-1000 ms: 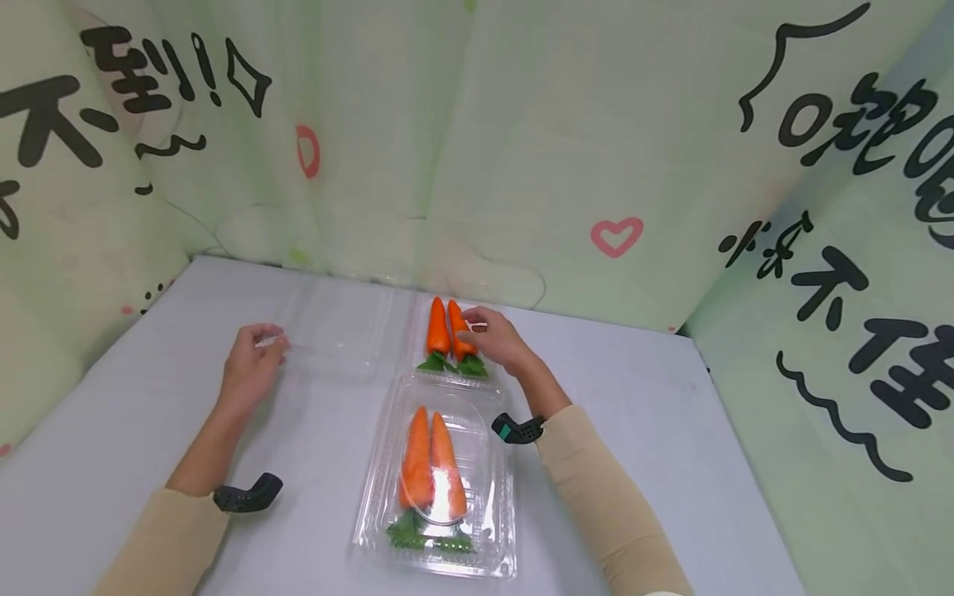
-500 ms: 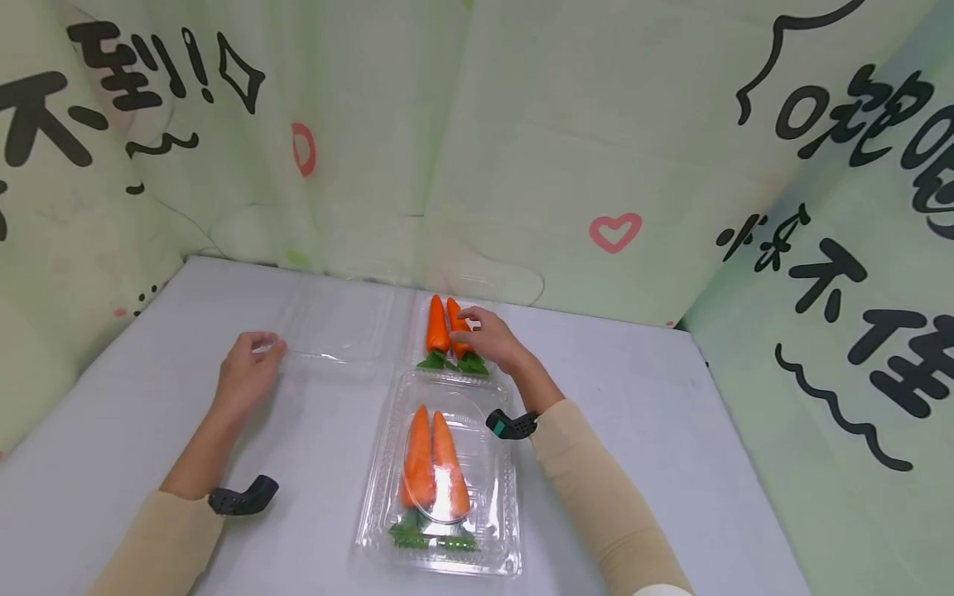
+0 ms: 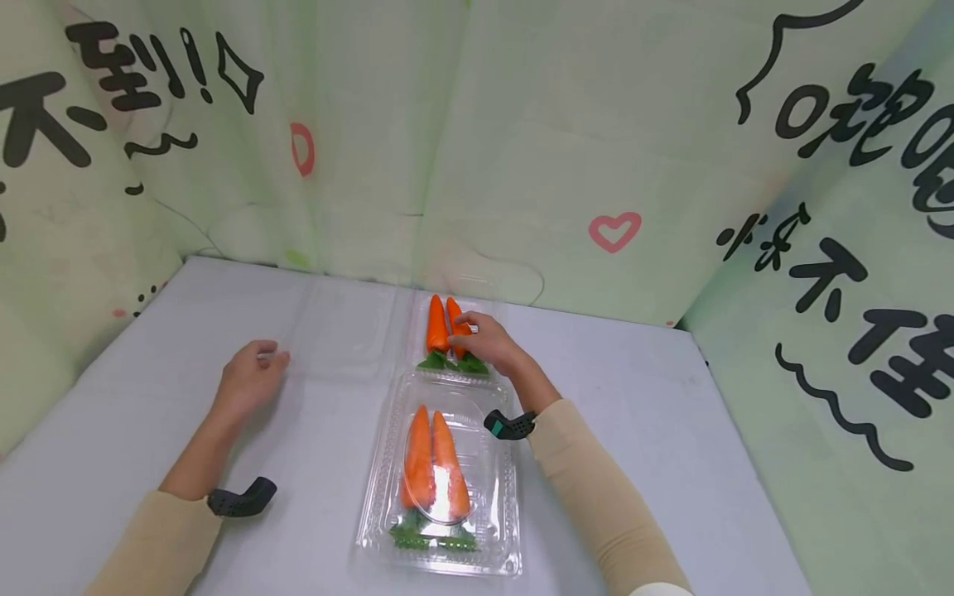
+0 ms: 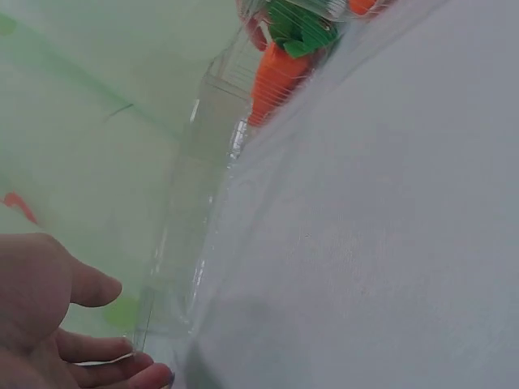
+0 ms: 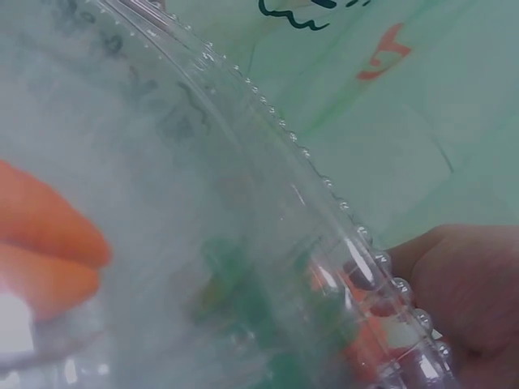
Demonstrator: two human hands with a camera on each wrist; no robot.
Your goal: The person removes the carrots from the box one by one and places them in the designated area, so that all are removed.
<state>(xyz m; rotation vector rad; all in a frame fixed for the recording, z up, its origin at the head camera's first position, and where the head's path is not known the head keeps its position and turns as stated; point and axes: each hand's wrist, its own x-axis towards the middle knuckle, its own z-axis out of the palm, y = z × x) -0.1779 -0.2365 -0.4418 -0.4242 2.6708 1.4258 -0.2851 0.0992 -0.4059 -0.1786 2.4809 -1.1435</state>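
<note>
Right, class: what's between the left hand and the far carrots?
Between the left hand and far carrots: a clear plastic lid, faint in the head view, plainer in the left wrist view.

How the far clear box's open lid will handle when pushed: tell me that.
The lid would probably flex a little, as its plastic looks thin and see-through. It is likely light for its size: a bare shell with nothing visible on it. Its edges glint and look smooth, so it may slip against the left hand.
</note>
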